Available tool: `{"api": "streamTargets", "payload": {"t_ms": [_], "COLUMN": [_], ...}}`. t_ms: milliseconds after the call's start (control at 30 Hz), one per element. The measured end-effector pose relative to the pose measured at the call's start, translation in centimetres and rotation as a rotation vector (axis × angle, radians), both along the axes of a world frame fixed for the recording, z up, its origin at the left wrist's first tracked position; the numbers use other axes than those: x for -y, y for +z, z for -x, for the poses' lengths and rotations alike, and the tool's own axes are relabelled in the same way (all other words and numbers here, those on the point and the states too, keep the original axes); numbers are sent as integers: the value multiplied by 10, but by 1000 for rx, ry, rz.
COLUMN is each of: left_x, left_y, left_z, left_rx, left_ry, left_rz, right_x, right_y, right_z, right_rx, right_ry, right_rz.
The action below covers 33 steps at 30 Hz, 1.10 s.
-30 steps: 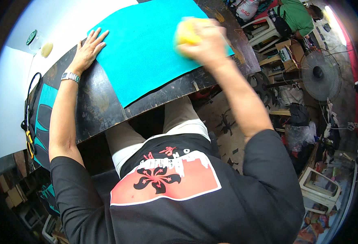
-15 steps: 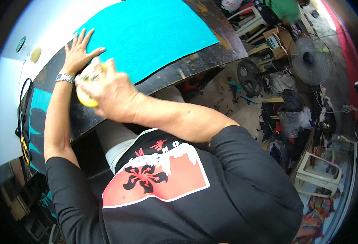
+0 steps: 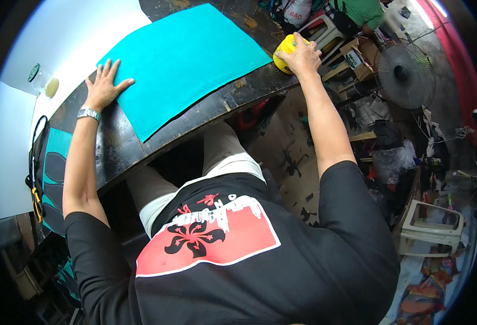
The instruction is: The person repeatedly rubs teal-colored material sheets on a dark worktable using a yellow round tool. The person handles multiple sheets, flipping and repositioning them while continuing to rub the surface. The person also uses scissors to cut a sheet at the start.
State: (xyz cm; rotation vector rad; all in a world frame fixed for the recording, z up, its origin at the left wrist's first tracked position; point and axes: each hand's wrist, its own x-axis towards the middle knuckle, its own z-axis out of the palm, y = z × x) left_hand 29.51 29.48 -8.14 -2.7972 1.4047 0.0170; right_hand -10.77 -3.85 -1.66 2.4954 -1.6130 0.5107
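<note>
Head view: the teal sheet [image 3: 181,65] lies across the dark worktop [image 3: 114,146], its lower edge near the worktop's front edge. The left hand [image 3: 104,86] lies flat, released, on the sheet's left corner. The right hand [image 3: 303,54] is grasping a yellow pad [image 3: 283,50] at the worktop's right edge, upper frame. A fan [image 3: 406,73] stands far right.

1 head-worn fisheye view looks steeply down, from close above, at the dark worktable [image 3: 114,146].
</note>
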Motion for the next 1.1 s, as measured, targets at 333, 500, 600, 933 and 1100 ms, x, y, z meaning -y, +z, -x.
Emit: {"api": "streamTargets", "payload": {"t_ms": [333, 500, 600, 933, 1100], "left_x": [-1, -1, -4, -33, -55], "left_y": [3, 23, 45, 57, 53], "left_z": [177, 181, 184, 210, 216], "left_rx": [-86, -119, -92, -188, -206], "left_ry": [-402, -449, -447, -460, -365], "left_rz": [312, 468, 590, 544, 677], "right_x": [-43, -144, -167, -140, -107], "right_y": [1, -24, -37, -31, 19], "right_z": [16, 0, -24, -110, -123], "right_rx": [665, 996, 1366, 1796, 1820], "right_ry": [464, 413, 397, 332, 627], "right_rz": [509, -1362, -1709, -1101, -960]}}
